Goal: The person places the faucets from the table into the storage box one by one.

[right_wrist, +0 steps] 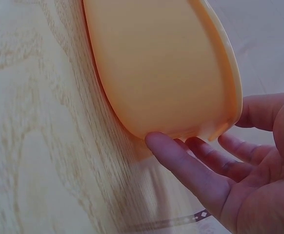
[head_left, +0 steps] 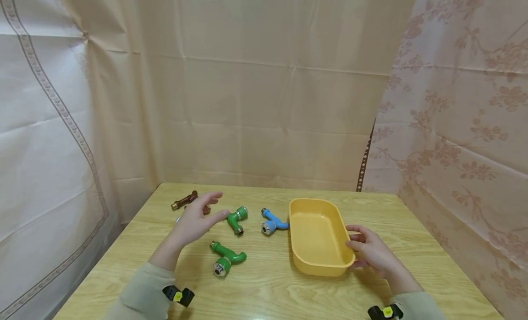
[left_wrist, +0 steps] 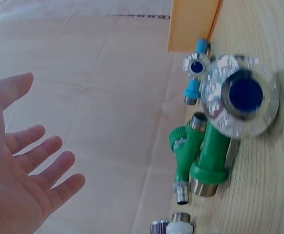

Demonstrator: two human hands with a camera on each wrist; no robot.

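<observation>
At the right of the table, a yellow plastic basin (head_left: 319, 267) stands upright, and my right hand (head_left: 373, 251) holds its right rim. In the right wrist view the fingers (right_wrist: 191, 168) touch the outer wall, with the thumb at the rim. My left hand (head_left: 198, 221) is raised over the left side, fingers spread and holding nothing. Close to its thumb lies a green tap (head_left: 235, 221); a brown tap (head_left: 184, 201) lies behind the hand, partly hidden. A second green tap (head_left: 226, 258) is nearer the front. A blue tap (head_left: 272, 221) lies just left of the basin.
The wooden table (head_left: 272, 292) has cloth curtains (head_left: 268, 104) behind it and on both sides. Something small and whitish-blue (head_left: 178, 219) shows beside the left hand, mostly covered. A white and brown fitting (left_wrist: 178, 226) appears at the bottom of the left wrist view.
</observation>
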